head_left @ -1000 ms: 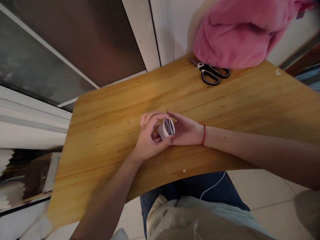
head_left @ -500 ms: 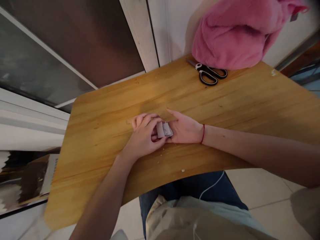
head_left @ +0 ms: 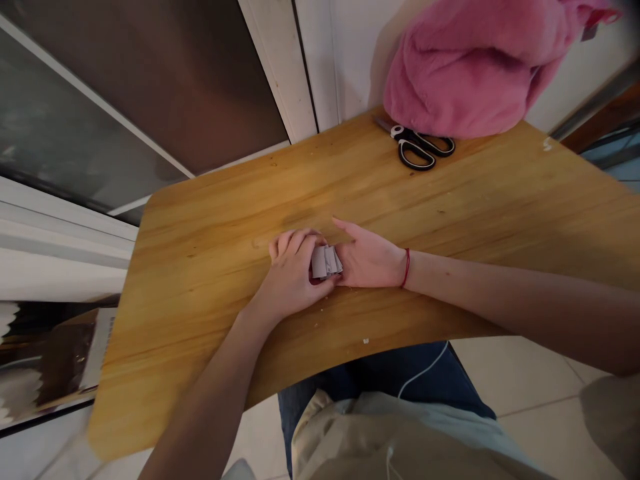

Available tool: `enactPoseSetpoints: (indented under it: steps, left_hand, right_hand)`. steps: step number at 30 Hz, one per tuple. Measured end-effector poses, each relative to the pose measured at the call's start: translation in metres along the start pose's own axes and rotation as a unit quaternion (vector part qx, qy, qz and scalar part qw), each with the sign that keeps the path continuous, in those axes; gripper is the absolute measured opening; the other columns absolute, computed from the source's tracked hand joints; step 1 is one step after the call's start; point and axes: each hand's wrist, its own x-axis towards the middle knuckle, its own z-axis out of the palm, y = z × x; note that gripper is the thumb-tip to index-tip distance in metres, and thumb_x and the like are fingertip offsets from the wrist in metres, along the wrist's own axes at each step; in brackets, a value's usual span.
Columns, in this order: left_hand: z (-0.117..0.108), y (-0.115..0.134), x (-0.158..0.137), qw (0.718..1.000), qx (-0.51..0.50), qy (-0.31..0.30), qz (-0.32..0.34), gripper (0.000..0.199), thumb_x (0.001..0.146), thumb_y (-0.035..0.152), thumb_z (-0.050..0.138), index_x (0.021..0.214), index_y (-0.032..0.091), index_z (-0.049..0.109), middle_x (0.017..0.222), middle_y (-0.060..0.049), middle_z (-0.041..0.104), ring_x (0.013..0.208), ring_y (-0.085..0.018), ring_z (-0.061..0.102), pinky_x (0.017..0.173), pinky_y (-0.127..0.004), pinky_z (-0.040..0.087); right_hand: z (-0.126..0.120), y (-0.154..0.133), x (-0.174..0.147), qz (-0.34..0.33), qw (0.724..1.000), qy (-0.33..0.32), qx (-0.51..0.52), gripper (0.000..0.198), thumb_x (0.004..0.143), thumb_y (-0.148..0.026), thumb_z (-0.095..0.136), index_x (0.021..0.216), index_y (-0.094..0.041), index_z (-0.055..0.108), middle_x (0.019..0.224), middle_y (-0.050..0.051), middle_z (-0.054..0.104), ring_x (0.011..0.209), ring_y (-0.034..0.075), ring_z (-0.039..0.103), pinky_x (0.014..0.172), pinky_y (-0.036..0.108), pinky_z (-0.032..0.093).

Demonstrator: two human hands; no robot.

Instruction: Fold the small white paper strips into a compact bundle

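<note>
A small stack of grey-white paper pieces (head_left: 326, 262) lies between my two hands, above the wooden table (head_left: 210, 253). My left hand (head_left: 296, 268) curls over the stack from the left, its thumb and fingers around the paper's edges. Under it, my right hand (head_left: 373, 257) rests palm up with the thumb stretched away, a red string on the wrist. The right fingers are mostly hidden beneath the paper and the left hand. Faint marks show on some of the pieces.
Black-handled scissors (head_left: 417, 148) lie near the back edge, beside a pink plush cloth item (head_left: 460, 73). Tiny white scraps (head_left: 366, 341) are by the front edge. A glass-panelled door frame (head_left: 270, 67) stands behind the table. A white cable (head_left: 425, 371) hangs across my lap.
My left hand has closed in slightly over the paper pieces, which have shifted a little left and sit more evenly together. My right hand has stayed nearly still.
</note>
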Motion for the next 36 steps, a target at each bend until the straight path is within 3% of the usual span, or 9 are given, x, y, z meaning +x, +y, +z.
enactPoseSetpoints:
  steps: [7,17,24,26,30,36]
  left_hand:
    - [0.000,0.001,0.000,1.000,0.009,0.021,0.001,0.042,0.074,0.034,0.065,0.112,0.022,0.051,0.126,-0.011,0.056,0.119,-0.032,0.044,0.100,-0.049,0.032]
    - [0.001,0.006,0.000,0.995,-0.064,0.069,0.034,0.040,0.075,0.034,0.066,0.111,0.023,0.050,0.122,-0.008,0.058,0.114,-0.027,0.047,0.100,-0.046,0.033]
    - [-0.002,0.012,0.000,0.982,-0.143,0.108,0.055,0.038,0.075,0.031,0.065,0.110,0.025,0.050,0.116,-0.007,0.058,0.110,-0.025,0.048,0.098,-0.044,0.037]
    - [-0.003,0.013,0.000,0.978,-0.162,0.118,0.057,0.037,0.076,0.033,0.065,0.109,0.025,0.051,0.115,-0.007,0.058,0.110,-0.024,0.049,0.098,-0.044,0.039]
    - [-0.005,0.012,-0.001,0.976,-0.166,0.131,0.060,0.037,0.077,0.034,0.066,0.109,0.025,0.051,0.114,-0.006,0.059,0.109,-0.025,0.051,0.097,-0.045,0.039]
    - [-0.015,0.005,-0.003,0.964,-0.163,0.199,0.062,0.034,0.081,0.036,0.061,0.111,0.026,0.051,0.115,-0.006,0.060,0.113,-0.025,0.051,0.099,-0.045,0.037]
  right_hand:
    - [0.001,0.000,-0.002,0.000,1.000,0.011,0.011,0.059,0.099,-0.055,0.017,0.116,-0.012,0.054,0.105,0.011,0.069,0.081,0.017,0.065,0.070,0.028,0.053]
    - [0.002,0.001,-0.001,-0.010,1.000,0.013,0.010,0.056,0.100,-0.053,0.021,0.113,-0.011,0.055,0.104,0.013,0.069,0.092,0.020,0.067,0.087,0.036,0.052]
    - [-0.001,0.001,-0.005,0.006,1.000,0.007,0.014,0.061,0.098,-0.057,0.024,0.102,-0.009,0.061,0.085,0.011,0.069,0.079,0.019,0.066,0.076,0.031,0.054]
    - [-0.001,-0.001,-0.007,0.022,1.000,0.014,0.011,0.064,0.099,-0.057,0.022,0.104,-0.007,0.061,0.082,0.011,0.069,0.073,0.017,0.066,0.073,0.029,0.055]
    - [0.000,-0.003,-0.006,0.038,0.999,0.027,0.022,0.068,0.099,-0.058,0.018,0.120,-0.005,0.056,0.096,0.016,0.071,0.079,0.019,0.069,0.072,0.031,0.058]
    - [0.006,0.001,-0.005,0.004,0.998,0.030,0.058,0.064,0.099,-0.055,0.022,0.124,-0.003,0.050,0.103,0.019,0.070,0.090,0.021,0.070,0.086,0.038,0.057]
